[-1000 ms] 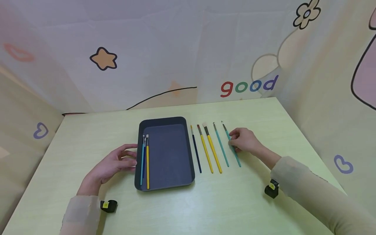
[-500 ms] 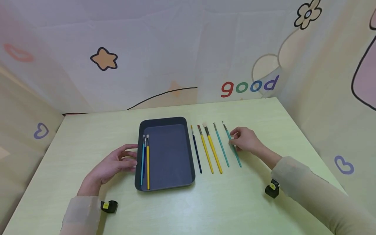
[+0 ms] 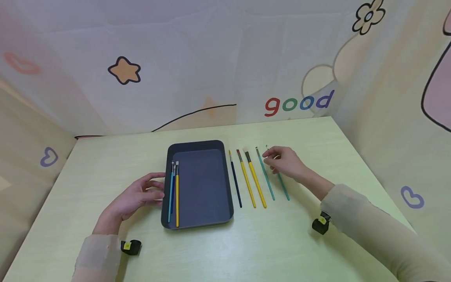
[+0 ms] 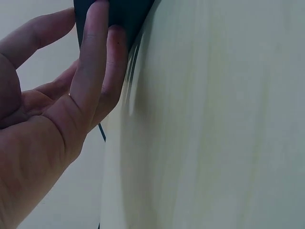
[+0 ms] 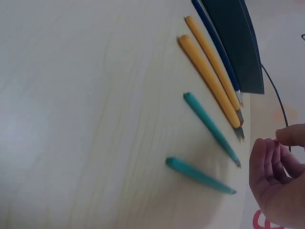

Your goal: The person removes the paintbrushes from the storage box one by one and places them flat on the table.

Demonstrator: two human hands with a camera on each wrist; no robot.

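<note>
- Since the earlier frames, the right hand [image 3: 285, 161] has shifted a little away from the person and to the left, off the middle of the outer teal brush [image 3: 283, 189]; the brushes, the tray and the other hand look unmoved.
- The right hand grasps nothing: its fingers bend loosely, and in the right wrist view it shows apart from both teal handles.
- In the head view it hides the upper part of the outer teal brush, and its fingertips come near the upper end of the inner teal brush [image 3: 266, 178].
- The left hand [image 3: 142, 194] is at the left side of the dark tray [image 3: 206, 188], its fingers relaxed and touching the outer wall without clenching.
- Five brushes lie in a row on the table [image 3: 275, 246], just right of the tray: from left to right a navy brush [image 3: 236, 184], a slim yellow brush [image 3: 247, 178], a thick yellow brush [image 3: 257, 180] and the two teal ones, bristles pointing away from the person.
- Three more lie lengthwise inside the tray along its left side: a light blue brush [image 3: 170, 197], a dark blue brush [image 3: 173, 188] and a yellow-handled brush [image 3: 177, 199].
- Behind the table hangs a pale cloth [image 3: 197, 58] printed with a star [image 3: 124, 70] and the word "good" [image 3: 299, 103].
</note>
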